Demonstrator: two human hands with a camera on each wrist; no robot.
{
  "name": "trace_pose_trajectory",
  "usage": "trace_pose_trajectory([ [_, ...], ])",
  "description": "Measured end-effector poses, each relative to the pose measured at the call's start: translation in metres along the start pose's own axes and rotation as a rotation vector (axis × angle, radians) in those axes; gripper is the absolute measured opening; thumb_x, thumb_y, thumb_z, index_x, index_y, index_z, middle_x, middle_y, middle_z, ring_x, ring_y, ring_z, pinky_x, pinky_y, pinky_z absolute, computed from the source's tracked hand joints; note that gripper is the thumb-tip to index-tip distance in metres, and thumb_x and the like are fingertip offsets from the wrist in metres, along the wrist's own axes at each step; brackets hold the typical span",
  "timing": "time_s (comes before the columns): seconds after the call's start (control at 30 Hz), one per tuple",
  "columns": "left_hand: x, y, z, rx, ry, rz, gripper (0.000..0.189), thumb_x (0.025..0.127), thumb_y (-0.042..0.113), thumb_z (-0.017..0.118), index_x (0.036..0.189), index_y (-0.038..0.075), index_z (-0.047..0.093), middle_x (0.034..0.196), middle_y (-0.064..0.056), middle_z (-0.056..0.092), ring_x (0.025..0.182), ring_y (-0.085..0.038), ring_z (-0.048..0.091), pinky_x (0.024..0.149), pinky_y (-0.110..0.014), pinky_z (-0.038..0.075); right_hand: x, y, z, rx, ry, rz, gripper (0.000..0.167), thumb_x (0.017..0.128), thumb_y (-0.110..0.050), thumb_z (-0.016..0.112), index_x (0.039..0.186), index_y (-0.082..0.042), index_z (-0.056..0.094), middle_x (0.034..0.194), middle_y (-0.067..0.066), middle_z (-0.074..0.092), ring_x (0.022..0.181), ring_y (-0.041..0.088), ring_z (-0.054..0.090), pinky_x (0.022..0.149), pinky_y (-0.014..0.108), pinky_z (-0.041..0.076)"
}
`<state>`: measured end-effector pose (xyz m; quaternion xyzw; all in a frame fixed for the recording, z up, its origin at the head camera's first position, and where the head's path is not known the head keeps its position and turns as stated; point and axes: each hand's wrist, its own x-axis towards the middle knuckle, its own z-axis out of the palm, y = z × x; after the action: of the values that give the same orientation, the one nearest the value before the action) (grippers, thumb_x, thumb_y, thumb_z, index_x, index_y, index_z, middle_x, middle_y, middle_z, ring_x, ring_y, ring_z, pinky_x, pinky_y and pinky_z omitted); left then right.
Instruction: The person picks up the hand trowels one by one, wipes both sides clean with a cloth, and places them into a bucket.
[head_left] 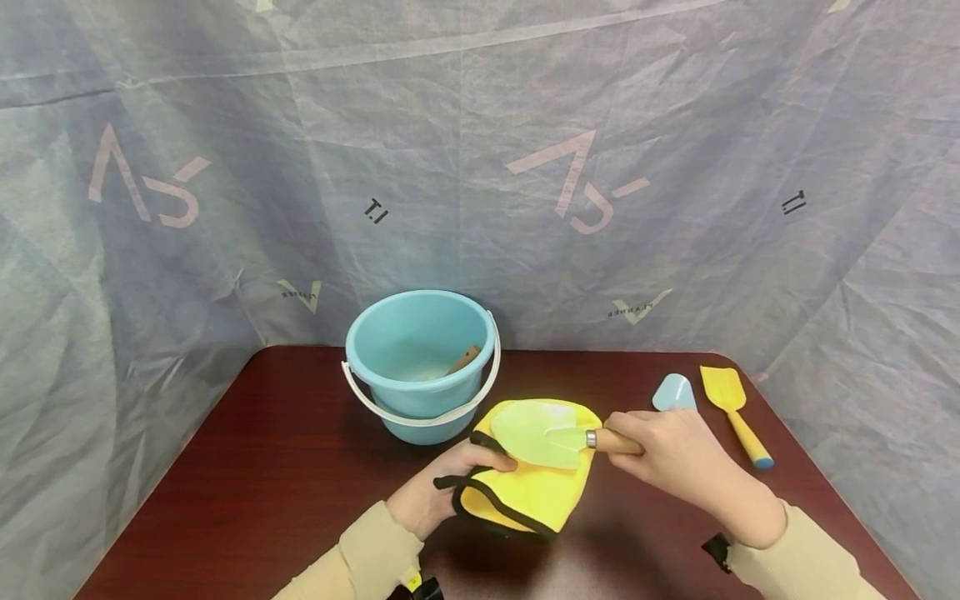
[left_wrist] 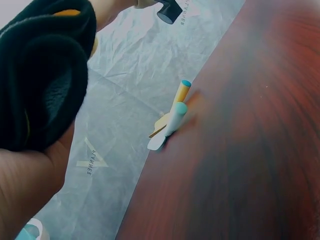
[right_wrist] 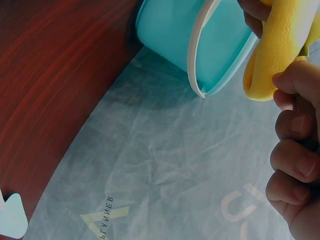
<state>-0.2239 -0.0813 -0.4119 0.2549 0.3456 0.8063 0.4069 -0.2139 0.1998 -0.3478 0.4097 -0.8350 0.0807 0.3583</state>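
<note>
My left hand (head_left: 442, 483) grips a yellow cloth (head_left: 543, 500) with black edging, fingers beneath and thumb on top. In the left wrist view its dark side (left_wrist: 47, 85) hangs in a fold over the palm. My right hand (head_left: 678, 458) holds the wooden handle of a trowel (head_left: 534, 433), fingers curled round it. The trowel's pale yellow-green blade points left and lies against the cloth, near the left thumb. In the right wrist view the yellow cloth (right_wrist: 285, 47) hides most of the blade. Both hands are above the table.
Behind the left hand stands a light blue bucket (head_left: 442, 406) with a white handle; a wooden-handled item (head_left: 465, 358) sits inside. At the table's right lie a light blue shovel (head_left: 674, 392), partly hidden by my hand, and a yellow shovel (head_left: 723, 388). A grey curtain (head_left: 420, 150) hangs behind.
</note>
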Motion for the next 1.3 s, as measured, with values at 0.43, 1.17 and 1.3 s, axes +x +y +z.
trace_pose_trajectory([
  [0.43, -0.008, 0.005, 0.000, 0.036, 0.009, -0.009, 0.043, 0.088, -0.005, 0.034, 0.123, 0.009, 0.055, 0.116, -0.004, 0.065, 0.102, -0.017, 0.065, 0.086, -0.031, 0.053, -0.002, 0.003, -0.001, -0.014, -0.018, -0.010, 0.014, 0.067, -0.022, 0.064, 0.070, -0.025, 0.050, 0.055, -0.019, 0.026, 0.048, -0.003, 0.018, 0.043, 0.012, 0.011],
  [1.17, -0.034, 0.016, -0.013, 0.050, 0.020, -0.013, 0.037, 0.090, -0.003, 0.035, 0.118, 0.008, 0.057, 0.110, -0.004, 0.066, 0.099, -0.016, 0.066, 0.084, -0.029, 0.054, -0.011, 0.007, -0.001, -0.044, -0.017, -0.011, 0.030, 0.056, -0.017, 0.071, 0.066, -0.024, 0.043, 0.056, -0.017, 0.023, 0.053, -0.003, 0.011, 0.044, 0.012, 0.007],
  [1.3, -0.040, 0.017, -0.014, 0.048, 0.021, 0.001, 0.039, 0.091, -0.003, 0.035, 0.120, 0.009, 0.057, 0.112, -0.004, 0.066, 0.101, -0.017, 0.066, 0.085, -0.030, 0.053, -0.012, 0.008, -0.001, -0.046, -0.019, -0.013, 0.029, 0.056, -0.018, 0.071, 0.067, -0.024, 0.045, 0.055, -0.018, 0.023, 0.052, -0.003, 0.011, 0.044, 0.012, 0.008],
])
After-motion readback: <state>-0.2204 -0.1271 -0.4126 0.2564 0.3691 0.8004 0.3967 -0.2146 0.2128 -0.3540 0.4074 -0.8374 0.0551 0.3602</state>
